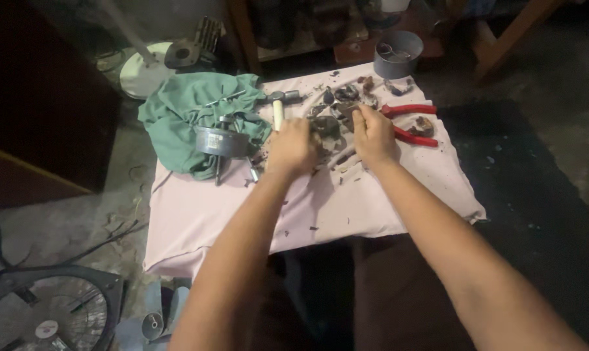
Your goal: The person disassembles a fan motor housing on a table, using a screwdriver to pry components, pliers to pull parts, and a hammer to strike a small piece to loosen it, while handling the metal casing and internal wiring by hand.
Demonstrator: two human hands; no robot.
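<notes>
While over pink cloth (203, 214), both hands' grip — left hand (293, 146), right hand (374, 135) — clenched around dark metal part (325, 127).

Both forearms are bare right up to the frame edge — no sleeves, no watch, no gloves. Left hand (293, 146) and right hand (374, 136) show no rings — fingers mostly hidden from here.
</notes>
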